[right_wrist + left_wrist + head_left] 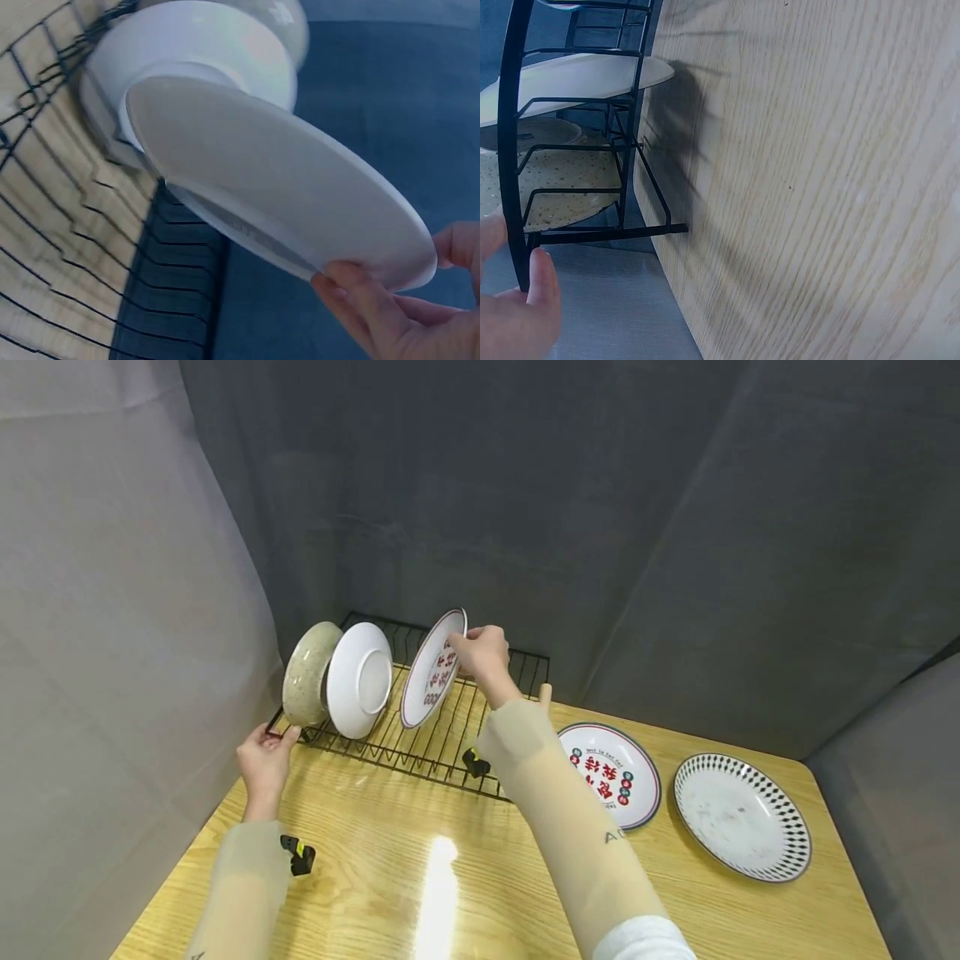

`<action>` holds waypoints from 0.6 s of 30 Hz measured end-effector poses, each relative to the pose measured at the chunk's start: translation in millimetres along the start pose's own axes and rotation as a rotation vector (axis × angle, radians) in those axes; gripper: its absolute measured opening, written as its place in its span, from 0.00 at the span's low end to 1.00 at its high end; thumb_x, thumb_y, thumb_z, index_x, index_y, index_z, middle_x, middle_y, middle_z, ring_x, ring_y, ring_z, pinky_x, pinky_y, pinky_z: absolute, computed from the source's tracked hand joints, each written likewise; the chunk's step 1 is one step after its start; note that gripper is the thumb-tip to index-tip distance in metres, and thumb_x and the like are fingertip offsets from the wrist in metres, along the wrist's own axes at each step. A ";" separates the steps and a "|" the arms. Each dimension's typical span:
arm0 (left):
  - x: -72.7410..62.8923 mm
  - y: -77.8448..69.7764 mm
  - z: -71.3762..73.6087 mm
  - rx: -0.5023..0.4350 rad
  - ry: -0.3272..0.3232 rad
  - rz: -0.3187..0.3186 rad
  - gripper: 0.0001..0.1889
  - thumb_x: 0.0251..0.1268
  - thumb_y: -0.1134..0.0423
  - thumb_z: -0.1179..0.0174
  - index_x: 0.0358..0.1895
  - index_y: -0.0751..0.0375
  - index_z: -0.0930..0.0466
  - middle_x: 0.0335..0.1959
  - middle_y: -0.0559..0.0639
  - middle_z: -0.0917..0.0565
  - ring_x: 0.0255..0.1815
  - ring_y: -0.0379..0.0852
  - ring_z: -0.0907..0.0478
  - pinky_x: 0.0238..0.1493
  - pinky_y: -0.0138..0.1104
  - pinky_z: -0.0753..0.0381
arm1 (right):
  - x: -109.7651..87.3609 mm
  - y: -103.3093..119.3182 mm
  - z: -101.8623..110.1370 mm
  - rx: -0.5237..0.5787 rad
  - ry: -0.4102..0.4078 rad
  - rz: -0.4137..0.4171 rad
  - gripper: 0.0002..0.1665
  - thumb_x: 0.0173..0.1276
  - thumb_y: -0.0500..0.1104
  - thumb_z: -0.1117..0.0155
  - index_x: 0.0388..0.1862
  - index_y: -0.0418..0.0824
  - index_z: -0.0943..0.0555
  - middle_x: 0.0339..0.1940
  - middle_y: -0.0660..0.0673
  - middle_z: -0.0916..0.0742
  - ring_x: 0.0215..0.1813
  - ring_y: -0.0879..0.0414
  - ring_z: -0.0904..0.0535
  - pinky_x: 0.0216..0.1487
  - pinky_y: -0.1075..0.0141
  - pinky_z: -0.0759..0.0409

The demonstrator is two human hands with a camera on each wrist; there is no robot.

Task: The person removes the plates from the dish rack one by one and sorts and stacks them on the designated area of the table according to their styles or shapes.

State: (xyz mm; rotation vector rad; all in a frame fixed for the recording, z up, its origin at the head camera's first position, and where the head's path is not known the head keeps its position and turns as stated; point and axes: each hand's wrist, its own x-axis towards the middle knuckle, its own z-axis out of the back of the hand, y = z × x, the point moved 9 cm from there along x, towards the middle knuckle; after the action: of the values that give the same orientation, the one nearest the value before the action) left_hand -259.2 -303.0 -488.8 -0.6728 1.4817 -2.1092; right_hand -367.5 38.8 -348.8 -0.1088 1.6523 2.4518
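Note:
My right hand [486, 658] pinches the rim of a white plate [429, 681] with red characters and holds it tilted on edge over the black wire dish rack [510, 135]. The plate's plain underside [277, 172] faces the right wrist camera. At the rack's front left corner, my left hand [264, 764] grips the wire frame between thumb and fingers. Beside that hand, a speckled beige bowl [306, 672] stands on its side in the rack. A white dish [360, 681] stands on edge to its right, its base facing right.
Right of the rack, partly behind my right forearm, a second plate with red characters [607, 768] lies flat on the wooden table [360, 877]. Further right lies an oval dish with a black diamond rim [738, 818]. Grey curtains [525, 510] close off the back and sides.

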 end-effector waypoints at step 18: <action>-1.3 5.5 2.5 0.004 0.007 0.029 0.25 0.57 0.64 0.38 0.54 0.79 0.31 0.38 0.62 0.24 0.26 0.28 0.33 0.28 0.15 0.34 | -15.6 -56.5 122.8 0.542 0.027 0.002 0.28 0.61 0.32 0.53 0.62 0.28 0.34 0.38 0.42 0.20 0.30 0.61 0.21 0.32 0.73 0.21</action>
State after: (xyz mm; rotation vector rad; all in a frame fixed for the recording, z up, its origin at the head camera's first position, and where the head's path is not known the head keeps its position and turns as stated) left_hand -256.1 -305.6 -493.4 -0.6399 1.4815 -2.0940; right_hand -336.3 171.2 -351.3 -0.0632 2.2547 1.9207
